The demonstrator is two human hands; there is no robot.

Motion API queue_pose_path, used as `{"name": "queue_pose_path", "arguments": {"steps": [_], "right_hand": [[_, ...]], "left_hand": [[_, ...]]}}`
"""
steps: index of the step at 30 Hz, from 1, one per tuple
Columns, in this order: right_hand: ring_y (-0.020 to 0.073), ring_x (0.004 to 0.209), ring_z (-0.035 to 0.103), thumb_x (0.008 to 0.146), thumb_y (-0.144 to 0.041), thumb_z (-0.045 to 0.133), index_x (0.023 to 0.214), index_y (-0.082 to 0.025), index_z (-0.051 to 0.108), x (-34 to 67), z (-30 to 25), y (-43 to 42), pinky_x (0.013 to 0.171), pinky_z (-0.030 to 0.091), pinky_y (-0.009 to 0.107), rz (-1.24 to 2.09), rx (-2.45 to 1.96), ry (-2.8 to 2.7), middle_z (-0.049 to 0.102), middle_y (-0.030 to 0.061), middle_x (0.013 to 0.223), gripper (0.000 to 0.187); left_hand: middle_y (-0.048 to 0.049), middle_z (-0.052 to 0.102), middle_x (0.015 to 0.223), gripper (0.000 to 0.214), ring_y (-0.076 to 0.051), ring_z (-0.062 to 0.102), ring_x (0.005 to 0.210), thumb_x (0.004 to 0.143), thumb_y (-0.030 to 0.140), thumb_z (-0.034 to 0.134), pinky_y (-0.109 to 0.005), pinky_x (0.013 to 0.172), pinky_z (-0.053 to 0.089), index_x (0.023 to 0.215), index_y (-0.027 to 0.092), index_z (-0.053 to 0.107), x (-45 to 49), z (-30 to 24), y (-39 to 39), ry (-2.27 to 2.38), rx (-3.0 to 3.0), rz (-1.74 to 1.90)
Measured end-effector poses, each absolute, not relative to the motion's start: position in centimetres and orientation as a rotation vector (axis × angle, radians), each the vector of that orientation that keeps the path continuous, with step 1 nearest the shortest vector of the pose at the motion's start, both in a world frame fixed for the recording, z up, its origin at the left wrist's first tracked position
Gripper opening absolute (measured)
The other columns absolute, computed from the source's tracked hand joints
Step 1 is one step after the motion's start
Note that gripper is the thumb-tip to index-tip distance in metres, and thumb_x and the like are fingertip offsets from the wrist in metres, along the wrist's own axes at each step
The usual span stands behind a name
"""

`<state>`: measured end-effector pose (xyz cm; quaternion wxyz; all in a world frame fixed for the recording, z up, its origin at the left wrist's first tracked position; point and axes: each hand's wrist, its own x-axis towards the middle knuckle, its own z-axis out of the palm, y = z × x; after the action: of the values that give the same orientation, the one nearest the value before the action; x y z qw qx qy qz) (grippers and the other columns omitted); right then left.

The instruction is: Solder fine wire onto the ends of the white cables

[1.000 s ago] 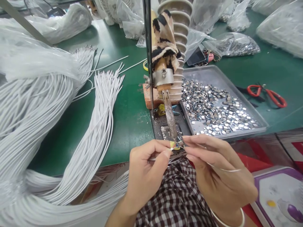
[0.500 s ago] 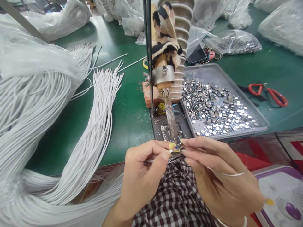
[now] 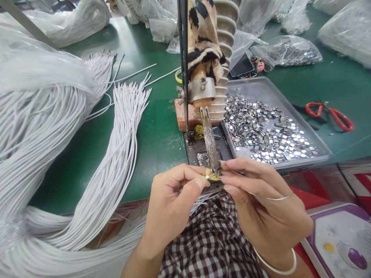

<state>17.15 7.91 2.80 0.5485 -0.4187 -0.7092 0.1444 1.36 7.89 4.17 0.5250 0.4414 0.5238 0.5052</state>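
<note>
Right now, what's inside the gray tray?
The gray tray holds many small, shiny pieces. Where they heap, lower ones are hidden; the right hand covers some of its rim.

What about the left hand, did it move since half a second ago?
Yes, the left hand shifted slightly up the picture against the clamped soldering iron.

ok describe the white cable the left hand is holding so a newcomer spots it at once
Over the green table, find the clamped soldering iron. Just left of its tip, the left hand pinches the white cable. Unlike the cable bundle further left, it has its end right by that tip.
</note>
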Motion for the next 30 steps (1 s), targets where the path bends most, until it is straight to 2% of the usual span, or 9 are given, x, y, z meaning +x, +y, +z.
{"name": "queue_pose_path", "arguments": {"steps": [6, 10, 13, 15, 20, 25, 30], "right_hand": [[0.0099, 0.097, 0.07, 0.083, 0.001, 0.067, 0.098, -0.014, 0.072, 17.7, 2.7, 7.6, 0.088, 0.059, 0.02, 0.411, -0.965, -1.686, 0.071, 0.0036, 0.109, 0.022], [0.0132, 0.095, 0.07, 0.083, 0.002, 0.066, 0.099, -0.015, 0.072, 17.6, 2.1, 7.6, 0.084, 0.06, 0.026, 0.446, -0.948, -1.63, 0.072, 0.0036, 0.101, 0.024], [0.0108, 0.083, 0.07, 0.086, 0.003, 0.059, 0.109, -0.017, 0.07, 17.3, 1.5, 7.5, 0.077, 0.061, 0.025, 0.436, -1.013, -1.554, 0.073, -0.0002, 0.087, 0.032], [0.01, 0.077, 0.072, 0.088, 0.003, 0.058, 0.116, -0.018, 0.067, 17.2, 1.3, 7.4, 0.074, 0.062, 0.023, 0.396, -1.079, -1.479, 0.074, -0.0016, 0.085, 0.036], [0.0173, 0.088, 0.075, 0.08, -0.001, 0.072, 0.099, -0.02, 0.072, 17.1, 1.4, 7.6, 0.08, 0.067, 0.033, 0.248, -1.012, -1.543, 0.075, 0.0031, 0.103, 0.027], [0.015, 0.086, 0.075, 0.08, 0.0, 0.073, 0.098, -0.02, 0.074, 16.7, 2.0, 7.7, 0.079, 0.068, 0.029, 0.163, -1.018, -1.601, 0.072, 0.0045, 0.106, 0.027], [0.0165, 0.087, 0.075, 0.08, -0.001, 0.073, 0.1, -0.02, 0.075, 17.0, 2.0, 7.4, 0.078, 0.068, 0.03, 0.18, -1.029, -1.647, 0.074, 0.0046, 0.106, 0.028]], "left_hand": [[0.0016, 0.081, 0.081, 0.022, -0.011, 0.066, 0.061, 0.08, 0.009, 0.06, -0.019, 0.056, 0.05, 0.063, 0.02, 0.07, 1.1, 4.0, 7.5, 1.262, 1.12, 1.151], [0.0026, 0.08, 0.079, 0.022, -0.01, 0.065, 0.061, 0.079, 0.009, 0.061, -0.017, 0.056, 0.05, 0.063, 0.02, 0.07, 1.2, 4.0, 7.4, 1.291, 1.13, 1.139], [0.0037, 0.078, 0.075, 0.022, -0.008, 0.061, 0.055, 0.078, 0.009, 0.062, -0.016, 0.05, 0.046, 0.06, 0.02, 0.07, 1.3, 4.1, 7.4, 1.306, 1.111, 1.148], [0.0043, 0.076, 0.072, 0.023, -0.006, 0.055, 0.049, 0.077, 0.009, 0.061, -0.016, 0.047, 0.042, 0.059, 0.02, 0.069, 1.4, 4.1, 7.5, 1.308, 1.103, 1.162], [0.0037, 0.075, 0.071, 0.024, -0.007, 0.053, 0.047, 0.077, 0.009, 0.06, -0.019, 0.046, 0.041, 0.059, 0.021, 0.069, 1.6, 4.3, 7.9, 1.291, 1.108, 1.167], [0.0007, 0.08, 0.078, 0.022, -0.013, 0.064, 0.059, 0.079, 0.011, 0.061, -0.022, 0.047, 0.041, 0.061, 0.022, 0.07, 1.6, 4.5, 8.0, 1.255, 1.062, 1.194], [0.0006, 0.081, 0.081, 0.023, -0.014, 0.066, 0.063, 0.08, 0.011, 0.06, -0.022, 0.049, 0.043, 0.061, 0.021, 0.069, 1.5, 4.3, 7.6, 1.254, 1.076, 1.197]]}}
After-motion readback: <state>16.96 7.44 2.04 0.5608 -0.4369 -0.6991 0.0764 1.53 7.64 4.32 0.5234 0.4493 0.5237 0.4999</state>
